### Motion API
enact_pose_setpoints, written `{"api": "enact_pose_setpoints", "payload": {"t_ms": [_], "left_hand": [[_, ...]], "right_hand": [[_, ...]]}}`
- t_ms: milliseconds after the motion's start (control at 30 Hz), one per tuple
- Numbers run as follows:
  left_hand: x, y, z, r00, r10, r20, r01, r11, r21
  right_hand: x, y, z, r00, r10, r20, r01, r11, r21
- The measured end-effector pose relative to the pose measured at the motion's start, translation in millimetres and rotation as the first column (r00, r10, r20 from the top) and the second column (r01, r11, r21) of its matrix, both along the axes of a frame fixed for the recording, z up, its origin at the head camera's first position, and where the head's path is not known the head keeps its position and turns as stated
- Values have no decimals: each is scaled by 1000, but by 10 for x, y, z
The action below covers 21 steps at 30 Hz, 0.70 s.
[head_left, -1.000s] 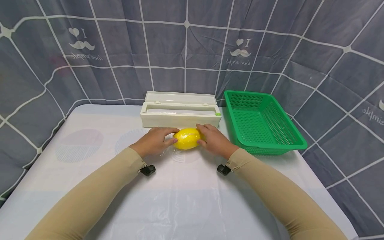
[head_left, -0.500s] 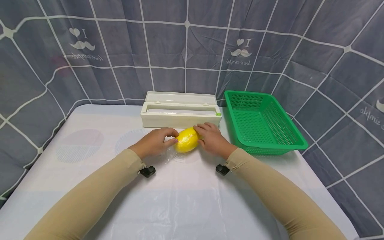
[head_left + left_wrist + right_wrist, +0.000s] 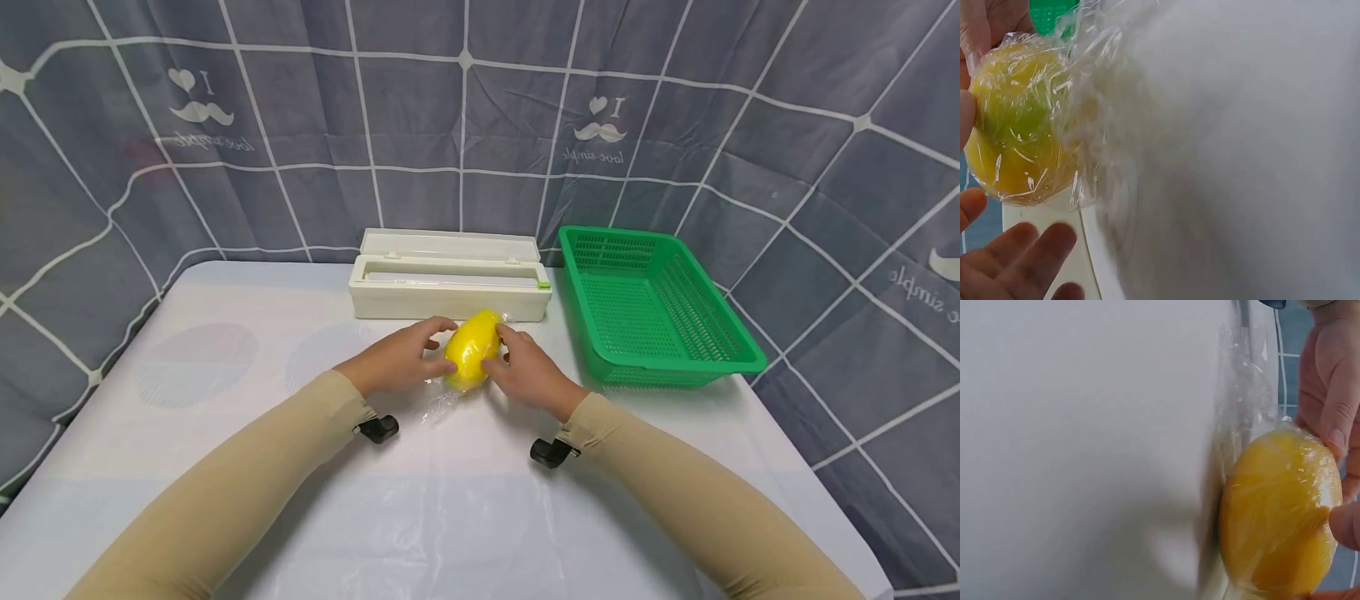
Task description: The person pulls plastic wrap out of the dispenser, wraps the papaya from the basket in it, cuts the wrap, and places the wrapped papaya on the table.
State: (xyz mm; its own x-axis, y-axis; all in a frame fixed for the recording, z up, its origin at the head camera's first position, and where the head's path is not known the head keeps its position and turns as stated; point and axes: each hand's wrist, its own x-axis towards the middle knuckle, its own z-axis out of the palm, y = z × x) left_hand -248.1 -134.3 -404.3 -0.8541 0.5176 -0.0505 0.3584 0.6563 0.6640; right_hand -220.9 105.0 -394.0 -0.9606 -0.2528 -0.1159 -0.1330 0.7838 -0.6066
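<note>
A yellow oval fruit with a greenish end stands tilted over the white table, its far end pointing away to the right. Clear plastic wrap covers it, and a loose, crumpled part trails off the near end. My right hand grips the right side between thumb and fingers; its thumb presses into the wrapped skin. On the other side is my left hand, with the thumb touching the fruit. In the left wrist view its other fingers are spread, apart from the fruit.
Just behind the fruit stands a white plastic wrap dispenser, its lid raised. A green basket sits at the right, near the table's edge. Grey checked curtains hang around the table.
The fruit has turned from lying nearly sideways to pointing away from me. My right hand has shifted its grip nearer the close end. More loose wrap shows at the near left.
</note>
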Motion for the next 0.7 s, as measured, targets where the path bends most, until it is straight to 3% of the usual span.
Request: {"api": "enact_pose_setpoints", "payload": {"t_ms": [167, 467, 700], "left_hand": [[37, 7, -11, 996, -15, 87, 12, 999, 32], [122, -77, 40, 993, 23, 114, -32, 997, 75], [191, -136, 20, 993, 67, 96, -66, 998, -5]], "right_hand": [[13, 6, 5, 998, 61, 22, -60, 998, -29], [17, 17, 57, 988, 155, 18, -153, 986, -64], [4, 40, 59, 969, 246, 14, -245, 968, -59]]}}
